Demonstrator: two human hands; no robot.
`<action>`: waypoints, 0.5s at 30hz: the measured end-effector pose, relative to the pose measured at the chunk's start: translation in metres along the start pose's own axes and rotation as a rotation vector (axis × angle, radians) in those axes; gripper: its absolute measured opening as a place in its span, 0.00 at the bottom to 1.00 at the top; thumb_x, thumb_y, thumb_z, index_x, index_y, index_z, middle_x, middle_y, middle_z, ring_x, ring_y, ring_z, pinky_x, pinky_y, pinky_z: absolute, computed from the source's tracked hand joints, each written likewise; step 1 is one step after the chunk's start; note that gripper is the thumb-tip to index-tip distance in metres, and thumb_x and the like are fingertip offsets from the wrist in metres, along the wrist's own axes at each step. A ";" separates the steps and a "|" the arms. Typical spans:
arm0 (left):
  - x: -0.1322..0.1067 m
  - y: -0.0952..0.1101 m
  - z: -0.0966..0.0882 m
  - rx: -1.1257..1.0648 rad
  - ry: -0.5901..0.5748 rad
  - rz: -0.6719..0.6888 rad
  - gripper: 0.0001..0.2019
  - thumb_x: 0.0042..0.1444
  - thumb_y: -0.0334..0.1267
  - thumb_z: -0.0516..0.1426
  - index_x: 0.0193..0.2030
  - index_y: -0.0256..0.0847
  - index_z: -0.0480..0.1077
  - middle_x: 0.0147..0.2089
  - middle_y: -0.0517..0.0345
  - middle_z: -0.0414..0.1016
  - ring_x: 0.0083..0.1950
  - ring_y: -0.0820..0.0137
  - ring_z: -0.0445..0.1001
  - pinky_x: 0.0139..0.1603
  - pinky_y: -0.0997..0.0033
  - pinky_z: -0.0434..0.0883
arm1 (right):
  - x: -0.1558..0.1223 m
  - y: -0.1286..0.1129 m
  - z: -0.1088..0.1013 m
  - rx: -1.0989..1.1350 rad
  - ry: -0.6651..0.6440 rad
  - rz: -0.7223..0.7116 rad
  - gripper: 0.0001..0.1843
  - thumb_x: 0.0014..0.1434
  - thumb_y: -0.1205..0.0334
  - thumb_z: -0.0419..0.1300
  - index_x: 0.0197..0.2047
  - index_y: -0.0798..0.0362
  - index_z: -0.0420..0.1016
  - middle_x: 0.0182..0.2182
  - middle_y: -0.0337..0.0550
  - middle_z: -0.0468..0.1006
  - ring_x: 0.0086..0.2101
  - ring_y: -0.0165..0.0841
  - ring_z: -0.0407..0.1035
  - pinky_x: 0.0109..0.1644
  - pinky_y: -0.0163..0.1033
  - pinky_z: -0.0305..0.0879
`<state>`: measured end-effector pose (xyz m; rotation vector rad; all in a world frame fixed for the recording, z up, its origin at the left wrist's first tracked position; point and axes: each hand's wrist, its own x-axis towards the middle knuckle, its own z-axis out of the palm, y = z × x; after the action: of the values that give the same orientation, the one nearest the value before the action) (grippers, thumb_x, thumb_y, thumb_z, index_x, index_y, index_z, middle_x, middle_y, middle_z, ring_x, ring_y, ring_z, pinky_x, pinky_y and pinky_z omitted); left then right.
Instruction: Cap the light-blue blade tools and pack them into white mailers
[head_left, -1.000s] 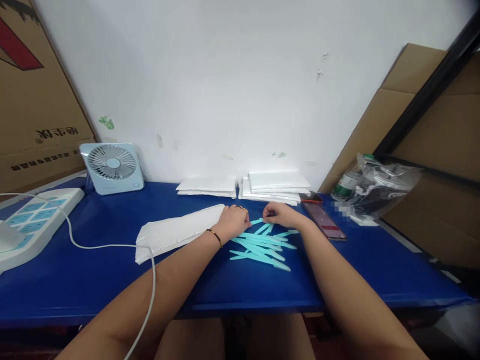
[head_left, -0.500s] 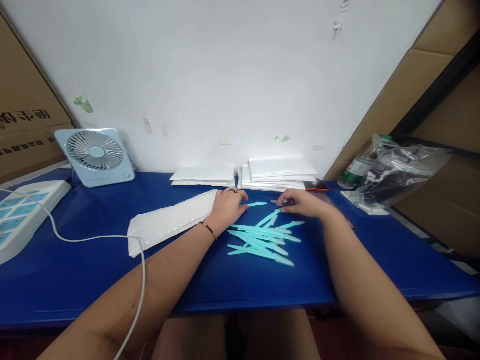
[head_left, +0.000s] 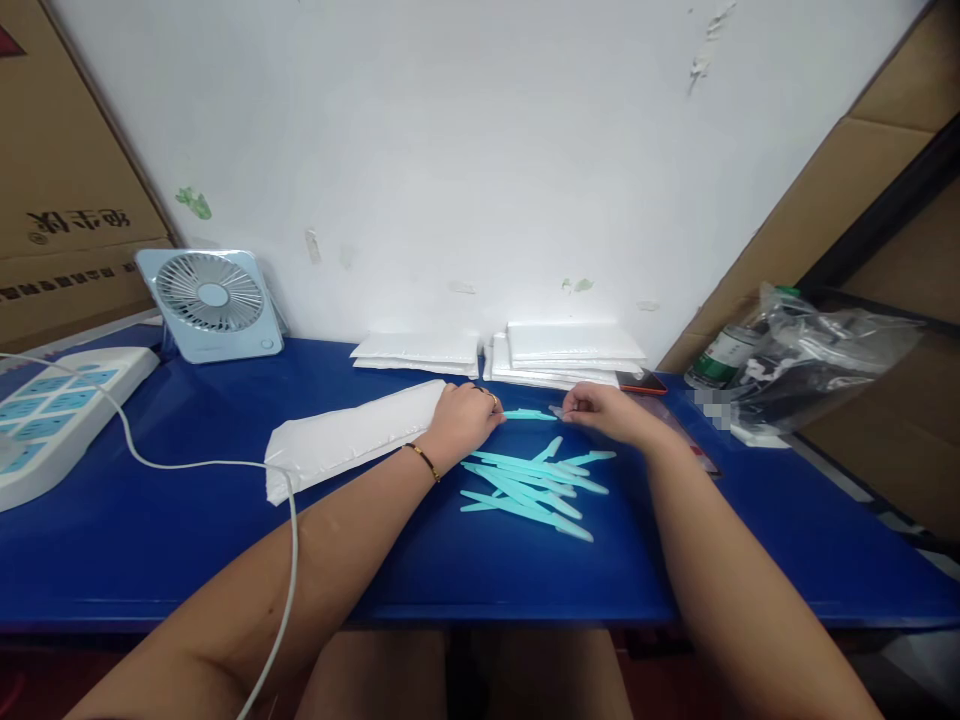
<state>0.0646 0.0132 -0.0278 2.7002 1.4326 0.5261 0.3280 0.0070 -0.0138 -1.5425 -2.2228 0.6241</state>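
My left hand [head_left: 463, 417] rests on the end of a long white padded bag [head_left: 352, 436] on the blue table [head_left: 150, 540], fingers curled around its mouth. One light-blue plastic stick [head_left: 529, 414] lies between both hands, its left end at my left fingers. My right hand [head_left: 600, 412] pinches the stick's right end. A loose pile of several similar light-blue sticks [head_left: 532, 487] lies just in front of both hands.
Two stacks of white padded bags [head_left: 525, 355] sit against the wall. A small fan [head_left: 214, 303] and a power strip [head_left: 52, 410] with a white cable [head_left: 225, 465] are at the left. A phone [head_left: 642, 381], a bottle [head_left: 721, 355] and a clear plastic bag [head_left: 817, 362] lie at the right.
My right hand lifted one stick off the pile and drew it out sideways, level between both hands. The left hand stayed on the bag's end. The camera shifted slightly.
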 end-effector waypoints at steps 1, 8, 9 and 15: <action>0.000 -0.003 -0.001 0.003 0.006 -0.028 0.10 0.57 0.43 0.54 0.33 0.47 0.75 0.36 0.60 0.77 0.44 0.63 0.70 0.41 0.64 0.58 | -0.002 0.003 -0.003 -0.005 0.023 0.031 0.13 0.51 0.52 0.60 0.33 0.53 0.72 0.23 0.38 0.68 0.25 0.30 0.61 0.29 0.35 0.57; -0.003 -0.004 0.000 -0.085 0.064 -0.028 0.12 0.53 0.47 0.57 0.42 0.48 0.73 0.44 0.59 0.75 0.47 0.64 0.69 0.46 0.65 0.60 | -0.010 -0.017 -0.005 -0.003 -0.132 -0.147 0.17 0.49 0.50 0.63 0.39 0.51 0.75 0.35 0.42 0.70 0.31 0.31 0.62 0.35 0.36 0.60; -0.004 -0.001 -0.001 -0.106 0.047 -0.004 0.12 0.53 0.48 0.56 0.41 0.47 0.74 0.42 0.59 0.75 0.46 0.64 0.70 0.45 0.66 0.60 | -0.010 -0.020 -0.003 -0.009 -0.192 -0.168 0.17 0.49 0.50 0.63 0.38 0.51 0.75 0.36 0.43 0.69 0.32 0.31 0.62 0.35 0.36 0.60; -0.012 0.012 -0.007 -0.245 -0.132 0.139 0.16 0.57 0.51 0.51 0.35 0.45 0.75 0.32 0.61 0.77 0.37 0.69 0.73 0.42 0.69 0.62 | -0.006 -0.020 0.007 0.021 -0.240 -0.061 0.14 0.49 0.52 0.63 0.33 0.54 0.73 0.25 0.37 0.66 0.25 0.28 0.59 0.28 0.33 0.56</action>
<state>0.0658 -0.0036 -0.0225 2.5948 1.0781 0.4847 0.3102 -0.0059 -0.0089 -1.4496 -2.4178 0.8504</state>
